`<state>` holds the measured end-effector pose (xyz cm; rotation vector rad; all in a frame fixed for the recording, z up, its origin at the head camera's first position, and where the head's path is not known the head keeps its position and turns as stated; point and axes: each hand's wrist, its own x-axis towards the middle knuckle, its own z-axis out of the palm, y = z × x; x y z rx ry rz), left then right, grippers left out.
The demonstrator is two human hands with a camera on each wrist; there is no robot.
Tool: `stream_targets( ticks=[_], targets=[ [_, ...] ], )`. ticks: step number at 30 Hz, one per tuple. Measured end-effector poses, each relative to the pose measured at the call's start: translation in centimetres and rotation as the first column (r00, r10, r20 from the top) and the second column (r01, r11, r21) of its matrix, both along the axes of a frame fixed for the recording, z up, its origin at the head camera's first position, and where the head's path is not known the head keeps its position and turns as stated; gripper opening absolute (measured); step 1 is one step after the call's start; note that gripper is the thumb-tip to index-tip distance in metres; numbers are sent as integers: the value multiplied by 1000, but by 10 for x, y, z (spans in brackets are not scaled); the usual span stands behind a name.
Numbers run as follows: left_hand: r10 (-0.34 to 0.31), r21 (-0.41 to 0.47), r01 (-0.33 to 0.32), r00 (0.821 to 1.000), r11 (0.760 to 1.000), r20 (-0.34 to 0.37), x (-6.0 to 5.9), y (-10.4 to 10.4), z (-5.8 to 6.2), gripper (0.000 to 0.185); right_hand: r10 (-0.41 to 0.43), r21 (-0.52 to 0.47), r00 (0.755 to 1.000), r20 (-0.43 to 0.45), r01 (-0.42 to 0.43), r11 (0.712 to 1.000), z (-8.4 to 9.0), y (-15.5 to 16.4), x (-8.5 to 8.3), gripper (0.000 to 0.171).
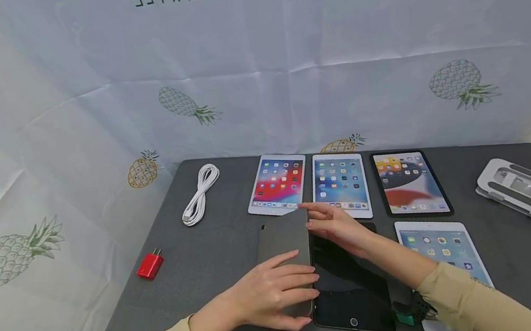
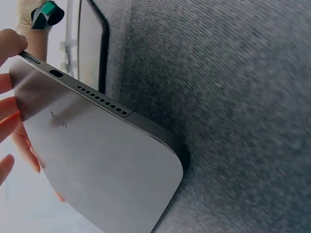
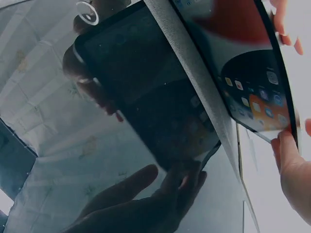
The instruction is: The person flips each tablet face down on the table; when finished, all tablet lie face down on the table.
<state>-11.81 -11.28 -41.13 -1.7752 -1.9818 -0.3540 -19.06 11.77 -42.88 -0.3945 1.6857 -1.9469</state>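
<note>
Grey tablet (image 1: pixel 285 248), tilted up on its long edge with its metal back toward the person's left, stands over the near middle of the counter (image 1: pixel 215 241), caught between both hands and only partway turned: by my reading it is neither flat nor fully lifted, so whatever laying-down or turning-over is in hand is about half done. The left hand (image 1: pixel 269 293) grips it low on the back, fingers spread across the metal and thumb curled under the near edge; the left wrist view shows its lit screen side is away from that camera, with the port and speaker holes along the short edge. The right hand (image 1: pixel 336 223) touches the far top corner with straight, relaxed fingers, steadying more than clasping. Just beside it, flat on the counter, lies a dark-screened black tablet (image 1: pixel 350 284), one of these. To the right, partly under the right sleeve, sits one white tablet (image 1: pixel 442 247) with a lit screen. Farther back a row of three lit tablets (image 1: pixel 340 185) lies side by side, so six tablets in all. Elsewhere: one red plug (image 1: pixel 149 264) at the left, one coiled white cable (image 1: pixel 200 195) behind it, and one folded white stand (image 1: pixel 527 190) at the far right.
</note>
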Motion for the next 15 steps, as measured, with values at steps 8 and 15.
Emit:
stream_targets(
  ticks=[8, 15],
  targets=[
    [0, -102, 1, 1000, 995, 8, -3, -9, -4, 36, 1, 75, 1000, -5, -1, 997, -9, -6, -5, 55],
    [2, -154, -3, 1000, 988, -6, -8, -17, -12, 36, 6, 251, 991, -130, 27, 968, -12, -14, -7, 51]
  ],
)
